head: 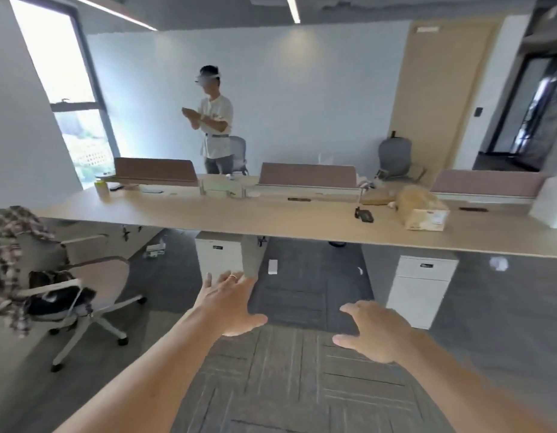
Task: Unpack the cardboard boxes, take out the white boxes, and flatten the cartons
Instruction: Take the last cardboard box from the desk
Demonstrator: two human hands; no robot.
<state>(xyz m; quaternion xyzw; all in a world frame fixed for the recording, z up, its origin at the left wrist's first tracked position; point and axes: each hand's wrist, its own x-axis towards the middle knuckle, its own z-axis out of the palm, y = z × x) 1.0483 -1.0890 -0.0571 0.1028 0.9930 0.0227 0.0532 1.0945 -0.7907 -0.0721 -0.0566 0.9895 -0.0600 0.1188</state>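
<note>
While both bare arms reach forward over the grey carpet (302, 385), the left hand (230, 303) is spread wide with its fingers straight and apart, a ring (232, 277) on one of them, and it holds nothing. The right hand (374, 332) is spread as well, palm down and thumb pointing inward, with nothing in it. The two hands are apart from each other and touch no object. The cardboard box (424, 210) lies on the long wooden desk (208, 214) ahead, toward its right end and well apart from both hands. Its top looks rumpled, though blur hides the detail. Near its left side a small black device (364, 215) sits on the desk. At the right edge of the frame a white block (549, 201) stands on the desk, cut off too much to say what it is. Under the desk stand two white drawer cabinets (422, 289), and between them a small white object (272, 266) lies on the carpet. To the left is an office chair (95, 276) with a plaid cloth (8, 245) draped over its back. Beyond the desk, behind low brown dividers (155, 171), another person (216, 120) stands with both hands raised before the chest.
</note>
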